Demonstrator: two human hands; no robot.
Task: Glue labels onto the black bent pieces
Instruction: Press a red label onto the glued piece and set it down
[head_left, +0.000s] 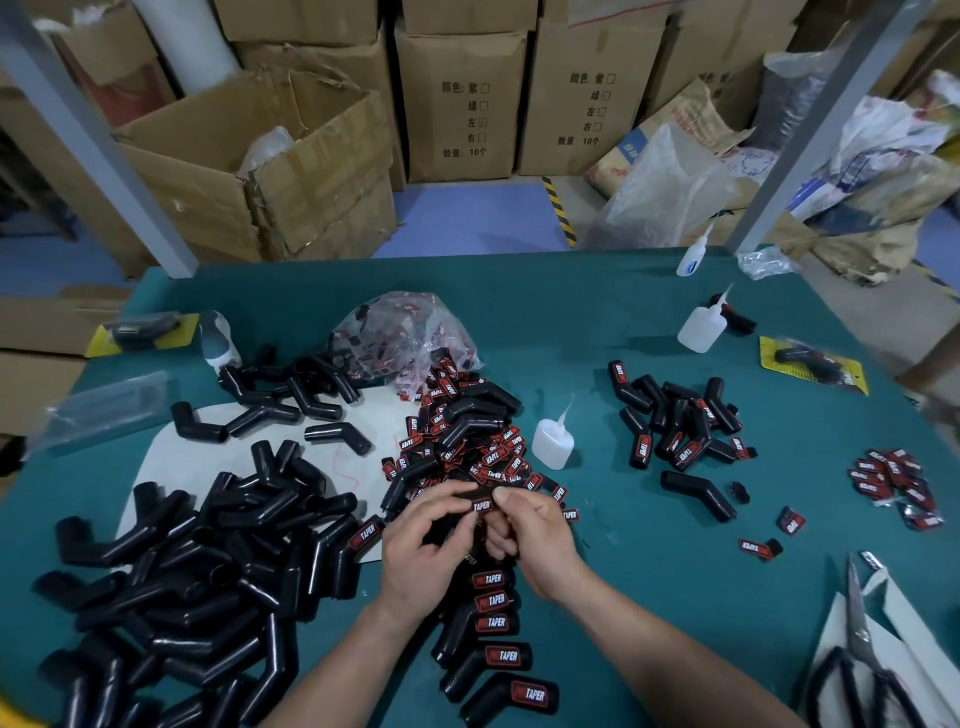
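Over the green table (649, 545), my left hand (421, 551) grips a black bent piece (447, 535), mostly hidden in the palm. A red-and-black label (482, 505) lies on its top end, and my right hand (540, 540) pinches it there with thumb and fingertips. Just beyond my hands is a heap of loose labels (467, 441). A large pile of bare bent pieces (197, 571) fills the left. A row of labelled pieces (498, 649) lies below my hands. A small glue bottle (553, 441) stands upright right of the label heap.
A clear bag of labels (410, 338) lies behind the heap. More labelled pieces (675, 421) sit right of centre, with two more glue bottles (701, 327) behind. Loose labels (893, 483) lie at the far right, and scissors (857, 649) on white paper at the bottom right. Cardboard boxes (260, 171) stand beyond the table.
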